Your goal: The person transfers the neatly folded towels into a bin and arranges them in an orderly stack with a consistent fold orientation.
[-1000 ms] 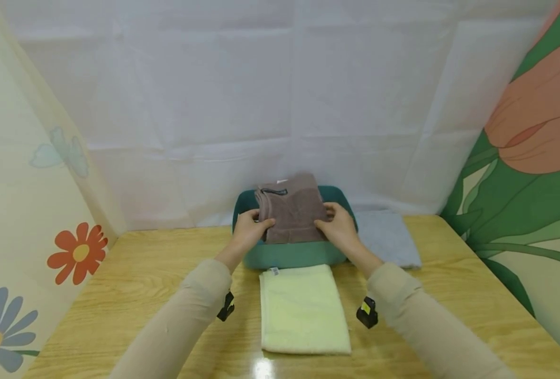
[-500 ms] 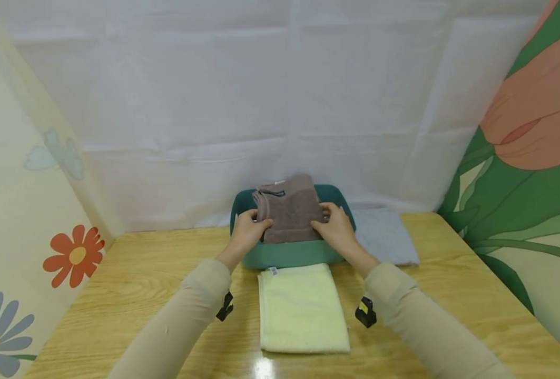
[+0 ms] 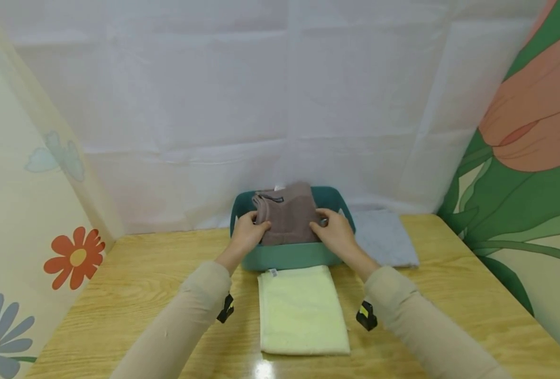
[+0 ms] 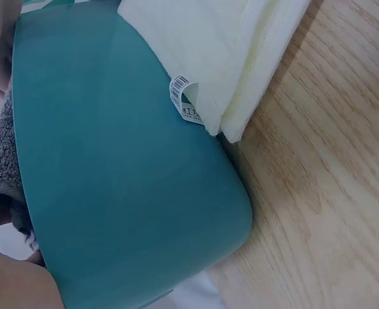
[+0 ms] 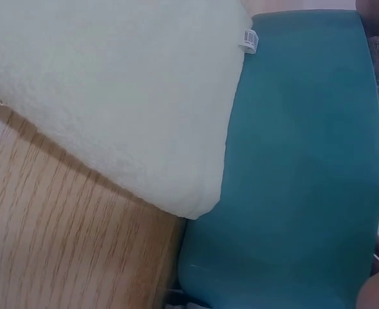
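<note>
A folded brown towel (image 3: 290, 217) with a dark loop sits tilted inside a teal bin (image 3: 291, 257), partly above its front rim. My left hand (image 3: 245, 231) pinches the towel's left edge, thumb in front. At the opposite edge my right hand (image 3: 335, 232) holds it between thumb and fingers, fingertips partly hidden. In the left wrist view, grey-looking towel fabric (image 4: 6, 154) shows past the rim, beside the left fingers. A folded pale yellow towel (image 3: 303, 313) lies on the table against the bin's front.
A folded light blue-grey towel (image 3: 385, 238) lies right of the bin on the wooden table (image 3: 166, 273). A white cloth (image 3: 204, 95) hangs close behind the bin. Flower-painted walls (image 3: 28, 210) flank the table.
The brown towel has sunk slightly lower into the bin over the last half second. My hands have stayed at its sides, and the right fingers now sit a little lower.
</note>
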A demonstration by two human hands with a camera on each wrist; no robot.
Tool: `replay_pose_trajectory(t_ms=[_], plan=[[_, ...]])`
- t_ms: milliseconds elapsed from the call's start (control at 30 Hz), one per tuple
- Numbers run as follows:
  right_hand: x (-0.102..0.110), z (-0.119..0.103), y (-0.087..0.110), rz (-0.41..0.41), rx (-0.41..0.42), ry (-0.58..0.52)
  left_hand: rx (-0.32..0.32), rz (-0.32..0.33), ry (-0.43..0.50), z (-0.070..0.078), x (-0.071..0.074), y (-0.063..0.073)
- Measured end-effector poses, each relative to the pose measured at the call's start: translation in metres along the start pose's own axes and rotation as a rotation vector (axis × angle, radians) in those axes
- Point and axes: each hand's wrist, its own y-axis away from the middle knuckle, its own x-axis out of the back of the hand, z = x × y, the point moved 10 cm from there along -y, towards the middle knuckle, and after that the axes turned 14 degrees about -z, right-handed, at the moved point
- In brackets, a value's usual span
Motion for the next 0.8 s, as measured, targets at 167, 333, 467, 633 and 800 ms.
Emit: replay_pose_trajectory(t_ms=[167, 333, 467, 633, 800], plan=[[0.001, -0.002, 0.002, 0.014, 0.050, -0.040, -0.024, 0.014, 0.021, 0.002, 0.001, 0.002], [0.003, -0.005, 0.006, 0.042, 0.111, -0.085, -0.038, 0.048, 0.071, -0.001, 0.004, 0.002], [0.005, -0.008, 0.009, 0.080, 0.157, -0.114, -0.077, 0.078, 0.096, -0.001, 0.011, 0.002], [0.009, -0.011, 0.015, 0.100, 0.194, -0.149, -0.119, 0.079, 0.133, -0.001, 0.023, 0.008], [0.016, -0.011, 0.021, 0.104, 0.186, -0.205, -0.128, 0.084, 0.160, 0.000, 0.036, 0.016]])
